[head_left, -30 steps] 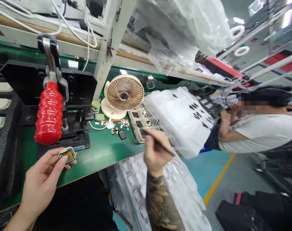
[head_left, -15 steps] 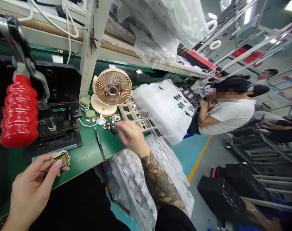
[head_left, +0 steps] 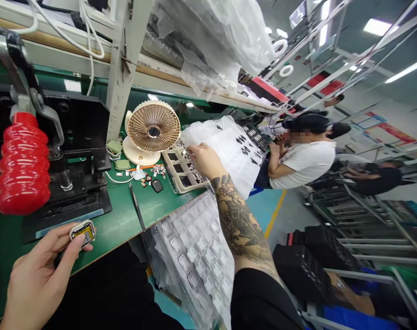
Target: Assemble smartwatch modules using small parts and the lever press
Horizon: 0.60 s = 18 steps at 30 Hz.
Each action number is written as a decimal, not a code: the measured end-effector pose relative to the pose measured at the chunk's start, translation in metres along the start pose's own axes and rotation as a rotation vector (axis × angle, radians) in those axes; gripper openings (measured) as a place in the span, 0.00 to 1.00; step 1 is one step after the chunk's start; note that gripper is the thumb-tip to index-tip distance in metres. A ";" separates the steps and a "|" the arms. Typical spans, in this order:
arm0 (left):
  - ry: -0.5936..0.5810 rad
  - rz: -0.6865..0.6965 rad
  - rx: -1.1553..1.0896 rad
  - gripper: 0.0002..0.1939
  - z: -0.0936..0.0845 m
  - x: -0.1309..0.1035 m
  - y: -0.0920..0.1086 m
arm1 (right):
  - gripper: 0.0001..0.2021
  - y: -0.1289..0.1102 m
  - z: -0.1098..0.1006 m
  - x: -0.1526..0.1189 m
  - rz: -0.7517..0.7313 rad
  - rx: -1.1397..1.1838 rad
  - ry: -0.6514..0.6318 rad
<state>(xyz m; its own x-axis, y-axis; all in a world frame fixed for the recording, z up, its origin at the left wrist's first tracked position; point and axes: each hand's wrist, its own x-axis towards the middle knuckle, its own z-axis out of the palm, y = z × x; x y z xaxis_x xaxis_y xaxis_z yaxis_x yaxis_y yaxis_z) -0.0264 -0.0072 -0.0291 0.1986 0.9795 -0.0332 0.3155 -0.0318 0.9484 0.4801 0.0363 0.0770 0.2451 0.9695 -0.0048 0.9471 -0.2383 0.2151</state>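
My left hand (head_left: 45, 270) is closed on an opened smartwatch case (head_left: 83, 233), a pale frame with a yellow-and-grey inside, thumb pressed on its face. My right hand (head_left: 208, 161) reaches over the right side of a compartment tray (head_left: 180, 189) holding dark flat pieces and small metallic parts. Its fingers point down and left, partly hidden behind the back of the hand; whether they grip anything does not show. Between the hands, black tweezers (head_left: 137, 207) and a dark rounded watch-sized piece (head_left: 157, 185) lie on the green bench (head_left: 120, 229).
At left stands a black press with a red handle (head_left: 22, 165). Behind the bench items is a beige fan (head_left: 153, 128). White sheets with black parts (head_left: 229, 156) lie right of the tray; clear blister trays (head_left: 194, 256) sit below the bench edge. A co-worker (head_left: 304, 156) sits beyond.
My right hand has moved right and away from me, from beside the dark watch-sized piece to over the compartment tray. My left hand still holds the watch case. The view has swung slightly right.
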 end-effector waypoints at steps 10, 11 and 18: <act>-0.013 0.043 0.003 0.22 0.001 0.000 -0.002 | 0.19 0.005 0.017 0.057 -0.039 -0.057 -0.196; -0.012 0.048 -0.009 0.22 0.001 0.000 -0.003 | 0.19 0.007 0.016 0.059 -0.047 -0.049 -0.207; -0.066 0.044 -0.010 0.22 -0.004 0.005 -0.014 | 0.21 0.005 0.016 0.065 -0.046 0.005 -0.208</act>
<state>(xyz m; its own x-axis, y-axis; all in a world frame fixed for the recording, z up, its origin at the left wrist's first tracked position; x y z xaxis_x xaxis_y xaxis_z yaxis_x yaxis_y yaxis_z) -0.0338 -0.0015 -0.0415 0.2728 0.9620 -0.0117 0.2962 -0.0724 0.9524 0.5042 0.0975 0.0620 0.2389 0.9468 -0.2157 0.9591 -0.1953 0.2049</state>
